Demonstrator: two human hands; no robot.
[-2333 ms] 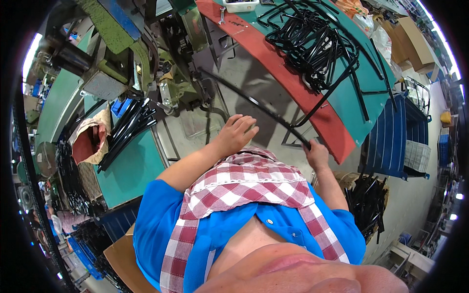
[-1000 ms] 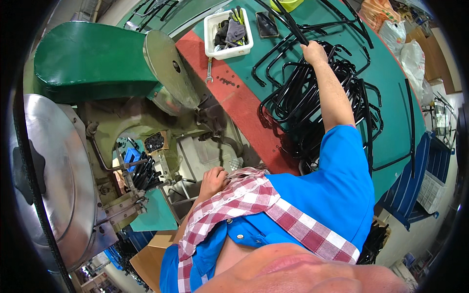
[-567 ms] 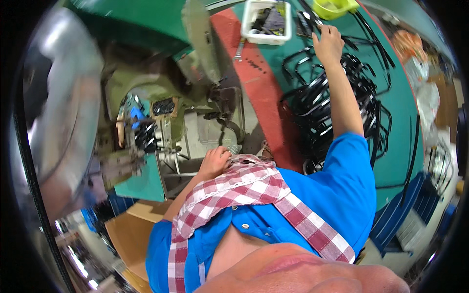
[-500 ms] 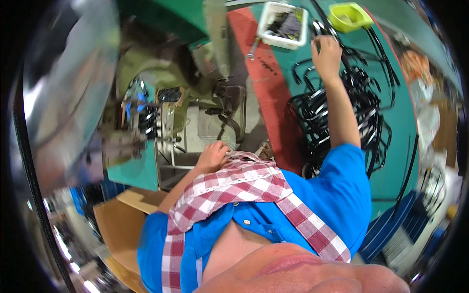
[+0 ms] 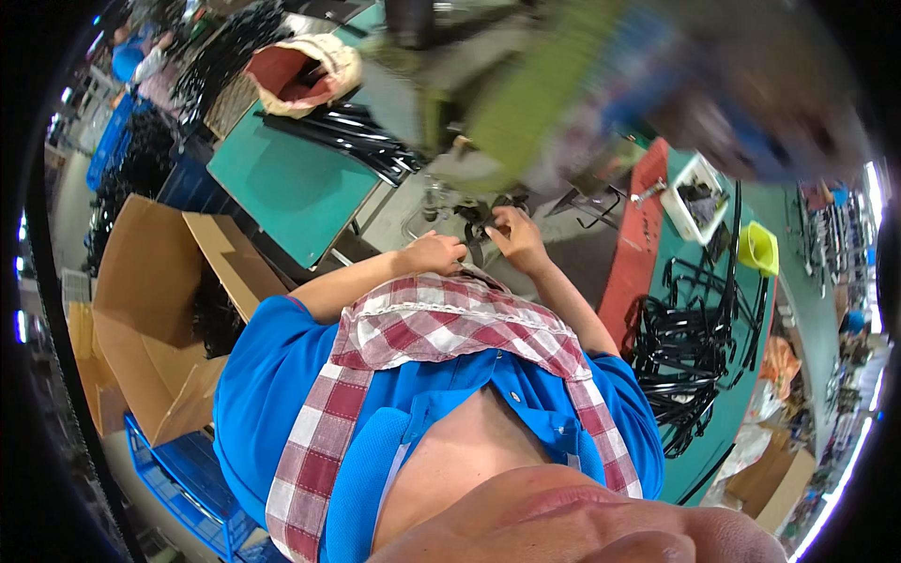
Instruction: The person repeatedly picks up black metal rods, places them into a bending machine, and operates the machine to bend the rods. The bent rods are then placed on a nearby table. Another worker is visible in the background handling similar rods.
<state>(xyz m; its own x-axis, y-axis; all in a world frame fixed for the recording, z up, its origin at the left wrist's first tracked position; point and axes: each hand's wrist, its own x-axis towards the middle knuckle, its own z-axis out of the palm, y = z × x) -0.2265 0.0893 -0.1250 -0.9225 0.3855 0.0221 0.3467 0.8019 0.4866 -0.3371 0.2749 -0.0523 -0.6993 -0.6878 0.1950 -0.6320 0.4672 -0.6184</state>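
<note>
My left hand (image 5: 434, 253) rests low in front of the checked apron, its fingers curled in. Whether anything sits inside them is hidden. Just to the right, my right hand (image 5: 518, 239) has thumb and fingers brought together beside dark machine parts (image 5: 477, 218). Something small and dark shows at its fingertips, too small to name. Above both hands stands a green machine (image 5: 554, 84), smeared by motion. A pile of bent black metal tubes (image 5: 680, 338) lies on the green table at right.
A white basin (image 5: 690, 230) of dark small parts, a yellow-green tub (image 5: 756, 249) and a wrench (image 5: 648, 191) lie at right. At left are an open cardboard box (image 5: 141, 281), a green table (image 5: 272, 192) with straight black tubes (image 5: 352, 136) and a cloth bag (image 5: 328, 70).
My right hand has come back from beside the white basin to in front of my apron, near my left hand. The view has swung, so the right table now sits farther right.
</note>
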